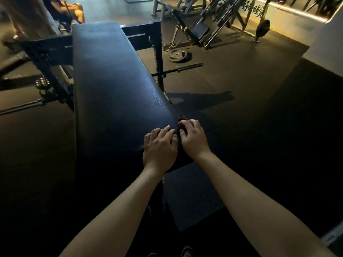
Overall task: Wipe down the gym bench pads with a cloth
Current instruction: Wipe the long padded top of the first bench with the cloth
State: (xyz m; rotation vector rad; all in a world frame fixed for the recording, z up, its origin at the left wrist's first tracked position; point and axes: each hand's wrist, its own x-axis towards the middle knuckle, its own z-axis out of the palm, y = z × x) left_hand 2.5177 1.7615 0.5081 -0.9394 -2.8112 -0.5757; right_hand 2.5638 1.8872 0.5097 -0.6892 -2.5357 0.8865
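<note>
— Cloth (179, 131) first: where is it?
— At the right edge of the bench pad (115, 80), toward its near end. It is dark against dark vinyl, so its outline is hard to make out. Only a bunched bit shows, with a small reddish patch just beyond the fingers that I cannot identify.
— Hands?
— The right hand (193, 139) has thumb and fingers curled round that bunched cloth. The left hand (160, 145) lies just beside it, palm down on the pad, fingers loosely bent with their tips on the surface, gripping nothing I can see.
— Which way does the pad run?
— Its long axis goes away from the person, up to a far end that reaches a black rack (157, 52). The near end is lost in shadow.
— Anything else?
— A weight plate (177, 55) lies flat on the floor to the right, with a barbell (185, 68) near it. Another person (70, 10) is cut off at the top left.
</note>
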